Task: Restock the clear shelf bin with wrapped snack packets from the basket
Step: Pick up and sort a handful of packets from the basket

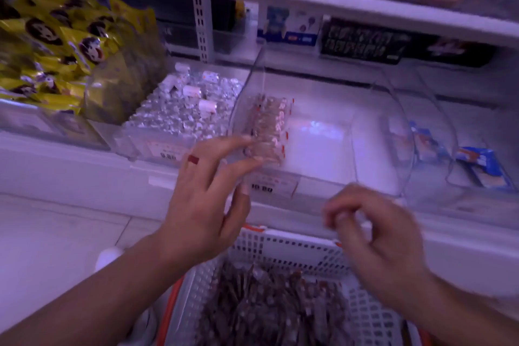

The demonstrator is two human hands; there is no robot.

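A clear shelf bin (317, 146) sits on the white shelf, mostly bare inside. A stack of wrapped snack packets (268, 126) lies along its left wall. My left hand (207, 188) reaches to the bin's front left corner, fingers spread, fingertips at the near end of that stack; a red band is on one finger. My right hand (376, 233) hovers blurred in front of the bin, above the basket, fingers curled; nothing is clearly visible in it. A white basket (283, 250) with orange trim stands below, full of dark wrapped packets (269, 306).
Left of the bin is a bin of silver-wrapped sweets (179, 109), then yellow snack bags (56, 42). To the right stands another clear bin with blue packets (474, 160). A price label (269, 184) is on the shelf edge. Upper shelves hold more goods.
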